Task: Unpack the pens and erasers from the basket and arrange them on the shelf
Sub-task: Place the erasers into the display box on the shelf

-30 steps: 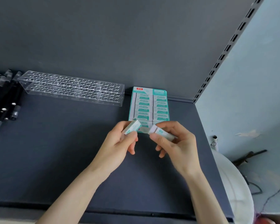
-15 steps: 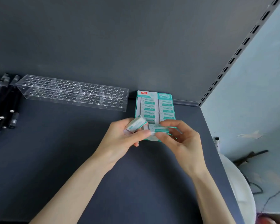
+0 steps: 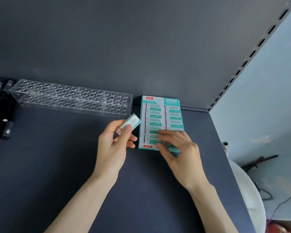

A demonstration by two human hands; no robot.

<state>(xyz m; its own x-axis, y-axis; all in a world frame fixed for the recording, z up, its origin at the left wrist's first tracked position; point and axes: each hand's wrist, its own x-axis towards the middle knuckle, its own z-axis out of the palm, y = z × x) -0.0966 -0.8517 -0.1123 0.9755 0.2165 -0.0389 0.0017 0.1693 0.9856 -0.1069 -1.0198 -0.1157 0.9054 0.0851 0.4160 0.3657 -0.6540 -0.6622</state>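
Hands now apart, whereas half a second ago they met over the near end of the box, each with an eraser. Left hand (image 3: 113, 148) has shifted left, clear of the box, and pinches a small white eraser in a teal paper sleeve (image 3: 130, 122) between thumb and curled fingers, eraser tilted up and away, its far end just beside the box's left wall. Right hand (image 3: 178, 152) has dropped onto the near-right part of the box, fingers spread loosely and lying over the near rows, thumb against the front wall; the eraser it held before is hidden under the fingers or already seated, cannot tell if it still grips one. Both forearms come in from the bottom over the dark grey shelf board (image 3: 57, 165). Teal-and-white cardboard display box of erasers (image 3: 161, 115) sits flat on the shelf, two columns of sleeved erasers, far end against the back panel. Left of it, just beside, a long clear acrylic pen holder with rows of round holes (image 3: 71, 100) lies along the back. Far left, a bunch of black pens (image 3: 0, 118), partly cut off. Right edge: slotted grey metal upright (image 3: 252, 52).
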